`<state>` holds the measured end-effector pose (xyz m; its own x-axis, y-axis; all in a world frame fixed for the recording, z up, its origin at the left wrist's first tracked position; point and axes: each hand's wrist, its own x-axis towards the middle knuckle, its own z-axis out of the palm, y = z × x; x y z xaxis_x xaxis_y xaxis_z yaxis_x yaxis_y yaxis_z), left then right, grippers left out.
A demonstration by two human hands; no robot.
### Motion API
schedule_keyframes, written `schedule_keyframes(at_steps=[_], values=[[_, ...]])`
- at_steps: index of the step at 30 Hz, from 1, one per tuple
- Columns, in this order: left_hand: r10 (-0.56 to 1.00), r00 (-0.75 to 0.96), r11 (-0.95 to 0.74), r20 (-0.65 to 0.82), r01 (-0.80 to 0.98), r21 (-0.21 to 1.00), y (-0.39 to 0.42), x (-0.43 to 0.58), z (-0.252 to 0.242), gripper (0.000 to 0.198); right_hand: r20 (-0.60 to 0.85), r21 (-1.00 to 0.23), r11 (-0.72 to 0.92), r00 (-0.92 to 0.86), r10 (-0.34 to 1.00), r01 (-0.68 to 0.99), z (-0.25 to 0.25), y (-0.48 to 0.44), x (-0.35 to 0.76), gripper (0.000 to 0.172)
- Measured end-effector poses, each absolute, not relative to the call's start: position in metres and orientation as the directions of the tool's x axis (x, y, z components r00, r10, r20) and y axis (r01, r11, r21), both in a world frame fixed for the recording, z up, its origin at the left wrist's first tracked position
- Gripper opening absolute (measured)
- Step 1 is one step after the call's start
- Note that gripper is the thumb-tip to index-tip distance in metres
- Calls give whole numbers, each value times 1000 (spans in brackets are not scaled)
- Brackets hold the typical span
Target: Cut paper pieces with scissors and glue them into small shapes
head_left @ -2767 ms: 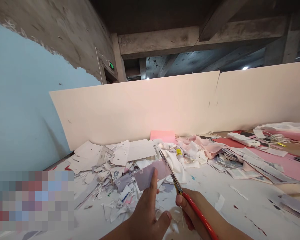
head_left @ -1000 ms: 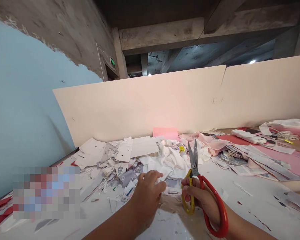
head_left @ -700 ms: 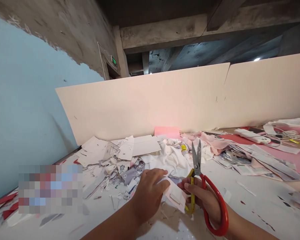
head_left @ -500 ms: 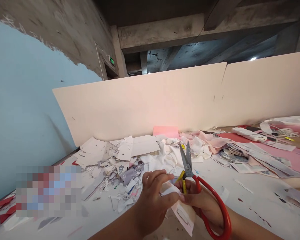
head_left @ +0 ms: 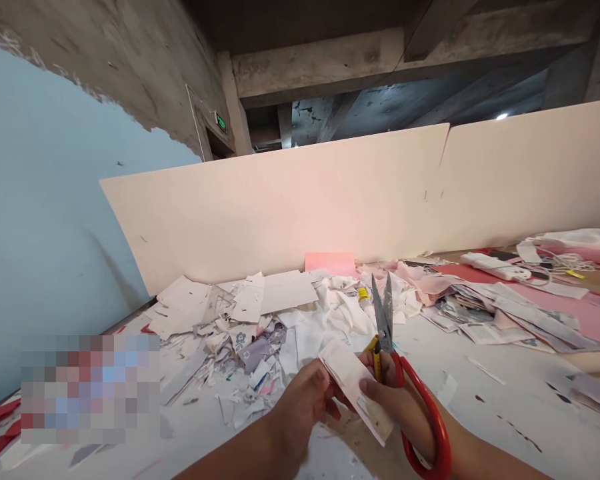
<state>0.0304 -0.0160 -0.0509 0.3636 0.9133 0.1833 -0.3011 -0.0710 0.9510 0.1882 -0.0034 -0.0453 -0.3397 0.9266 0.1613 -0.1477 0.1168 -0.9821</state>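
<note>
A folded pale pink-white strip (head_left: 353, 383), fabric or paper, lies slantwise between my hands. My left hand (head_left: 300, 407) grips its left edge, fingers curled partly behind it. My right hand (head_left: 397, 397) presses its thumb on the strip's face and also carries red-handled scissors (head_left: 437, 427). Their metal blades point up and away, slightly parted, clear of the strip. A narrow yellow object (head_left: 377, 357) with dark marks is tucked in the same hand by the scissors' pivot; its kind I cannot make out.
Scraps of paper and cloth (head_left: 255, 350) heap on the white table (head_left: 480, 427) to the left and centre. Flat white sheets (head_left: 290, 291) lie behind them. A white power strip (head_left: 495, 267) with cables sits at right rear, near stacked pieces (head_left: 510, 320). A cream panel (head_left: 280, 213) borders the back.
My left hand has drawn down from over the strip to its left edge, so more of the strip shows. The scissors have shifted slightly right and tilted more upright.
</note>
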Motion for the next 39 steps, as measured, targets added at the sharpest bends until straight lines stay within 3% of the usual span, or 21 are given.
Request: schedule_keyframes(at_steps=[2,6,10,13,17,21,24,28,32,35,39], values=[[928,342,-68,148,-236,969,-18,32,-45,47,161,-984,128,-322,933,-123,-45,-4,188,10],[990,137,-1,19,-127,992,-21,38,-35,25,163,-986,147,-342,925,-75,-42,-5,188,10],[998,62,31,-22,-153,988,-22,42,-32,16,198,-980,191,-359,912,-55,-47,-5,189,4],[999,33,41,-35,-195,980,-23,44,-31,12,169,-984,138,-354,920,-112,-52,-4,189,9],[992,119,85,-52,-297,951,-27,48,-30,9,156,-976,91,-347,925,-197,-52,-4,186,15],[957,290,103,1,-343,934,-29,52,-34,23,153,-983,109,-335,930,-145,-50,-5,184,13],[961,277,117,-26,-318,941,-26,50,-39,32,143,-988,117,-324,935,-100,-49,-6,187,20],[1000,15,29,-27,-221,975,-15,37,-46,27,146,-972,195,-311,939,132,-43,-8,199,37],[990,-131,-73,49,-184,980,-6,24,-48,18,143,-842,272,-294,945,465,-32,-9,211,52],[983,-165,-102,80,-131,986,-6,24,-44,20,143,-706,315,-308,940,634,-25,-8,216,47],[979,-117,-181,167,-116,977,-11,28,-34,21,102,-562,376,-390,915,737,-20,-3,219,36]])
